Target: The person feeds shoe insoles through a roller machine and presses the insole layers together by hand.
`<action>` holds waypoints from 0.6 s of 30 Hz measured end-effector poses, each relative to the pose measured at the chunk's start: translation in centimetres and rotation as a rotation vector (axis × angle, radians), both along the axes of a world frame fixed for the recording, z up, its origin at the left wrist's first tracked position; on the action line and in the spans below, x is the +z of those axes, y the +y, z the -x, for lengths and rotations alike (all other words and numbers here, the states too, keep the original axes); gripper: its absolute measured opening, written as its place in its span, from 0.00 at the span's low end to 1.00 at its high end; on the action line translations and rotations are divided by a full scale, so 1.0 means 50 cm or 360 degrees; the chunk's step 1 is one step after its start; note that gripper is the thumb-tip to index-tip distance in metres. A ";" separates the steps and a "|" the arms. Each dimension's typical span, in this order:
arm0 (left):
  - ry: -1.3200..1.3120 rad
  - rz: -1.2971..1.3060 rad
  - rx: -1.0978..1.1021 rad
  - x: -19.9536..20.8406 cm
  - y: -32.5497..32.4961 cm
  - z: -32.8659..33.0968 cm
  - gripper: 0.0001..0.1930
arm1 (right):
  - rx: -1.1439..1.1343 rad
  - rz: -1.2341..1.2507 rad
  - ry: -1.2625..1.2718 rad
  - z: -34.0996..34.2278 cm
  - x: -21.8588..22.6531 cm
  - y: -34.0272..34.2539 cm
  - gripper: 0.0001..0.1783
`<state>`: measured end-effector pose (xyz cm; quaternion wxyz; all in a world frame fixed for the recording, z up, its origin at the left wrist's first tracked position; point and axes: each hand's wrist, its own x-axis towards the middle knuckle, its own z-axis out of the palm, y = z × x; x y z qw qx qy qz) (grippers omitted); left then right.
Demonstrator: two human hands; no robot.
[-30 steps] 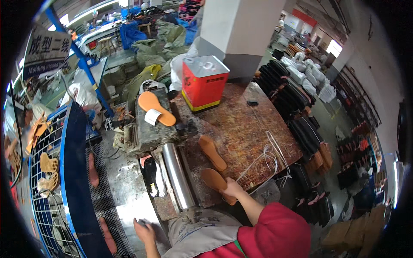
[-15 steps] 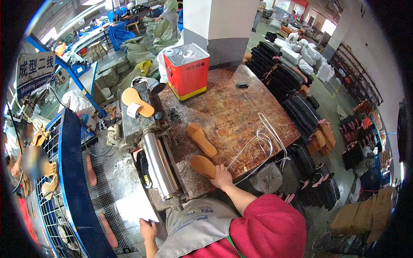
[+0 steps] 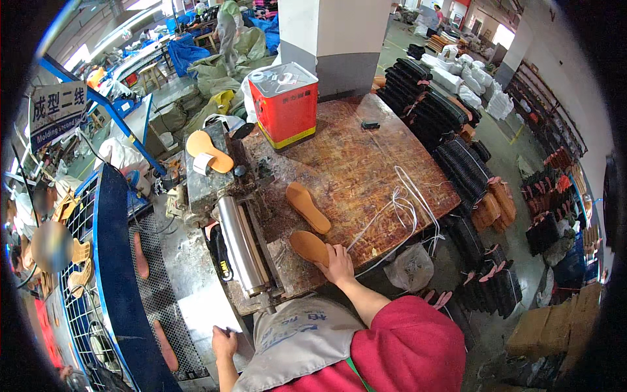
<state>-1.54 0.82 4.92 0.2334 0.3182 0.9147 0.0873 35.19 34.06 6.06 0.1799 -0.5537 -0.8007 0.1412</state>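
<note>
Gripping one tan insole (image 3: 308, 247), right hand (image 3: 337, 266); second insole (image 3: 308, 207) beside; left hand (image 3: 224, 342) unclear.

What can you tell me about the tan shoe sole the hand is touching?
The sole is a flat, tan-orange insole shape with a rounded end, smooth and thin, like foam or board. It lies flat near the front edge of the worn wooden table. The right hand rests on its near end, covering part of it. A second sole like it lies just beyond, apart from it. A metal roller stands to its left, and white cords lie to its right.
</note>
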 end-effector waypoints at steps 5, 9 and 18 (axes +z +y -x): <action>0.0053 0.0013 0.0062 -0.002 -0.012 -0.006 0.22 | 0.0074 0.0004 -0.0073 0.014 -0.003 0.004 0.37; 0.0022 -0.0005 0.0130 0.025 0.007 -0.015 0.26 | 0.0041 -0.0073 -0.0105 0.023 0.004 0.008 0.32; 0.0007 0.0105 0.0138 0.038 0.010 -0.010 0.30 | 0.0047 0.0089 -0.0109 0.028 -0.006 0.001 0.35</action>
